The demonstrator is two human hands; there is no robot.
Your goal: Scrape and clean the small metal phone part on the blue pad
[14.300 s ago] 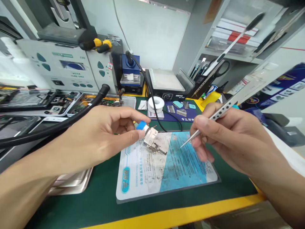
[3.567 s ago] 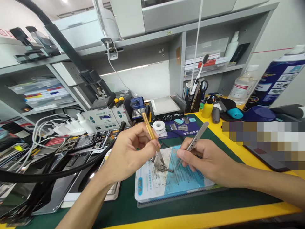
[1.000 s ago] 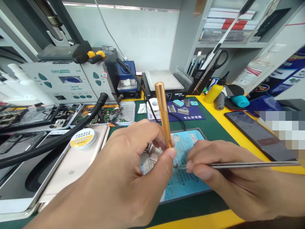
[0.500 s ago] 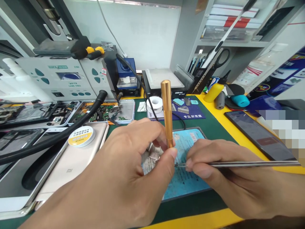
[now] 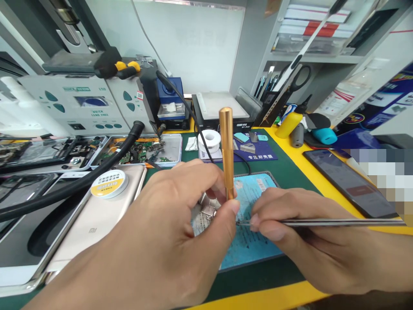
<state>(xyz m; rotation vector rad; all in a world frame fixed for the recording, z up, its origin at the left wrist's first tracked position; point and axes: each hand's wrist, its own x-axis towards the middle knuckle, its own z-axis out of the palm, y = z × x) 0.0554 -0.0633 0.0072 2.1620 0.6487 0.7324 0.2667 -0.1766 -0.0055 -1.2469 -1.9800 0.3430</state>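
Upright between the thumb and fingers of my left hand (image 5: 180,232) is a slim tool with a gold metal handle (image 5: 227,150); its lower tip is hidden behind my thumb. My right hand (image 5: 300,228) pinches a pair of metal tweezers (image 5: 335,222), held nearly level. Their points reach left to just beside my left thumb. Beneath both hands lies a blue work pad (image 5: 248,254) with print on it. A small silvery metal part (image 5: 209,210) shows behind my left fingers, partly covered; whether the tools touch it, I cannot tell.
To the left are a gold phone back (image 5: 93,228) with a round tin (image 5: 109,184), a black hose (image 5: 80,183) and a tray of circuit boards (image 5: 176,148). A solder spool (image 5: 209,141) stands behind my hands. A dark phone (image 5: 345,183) lies at the right.
Both hands keep their grip and place, with the gold-handled tool and tweezers almost still. The view has shifted very slightly.
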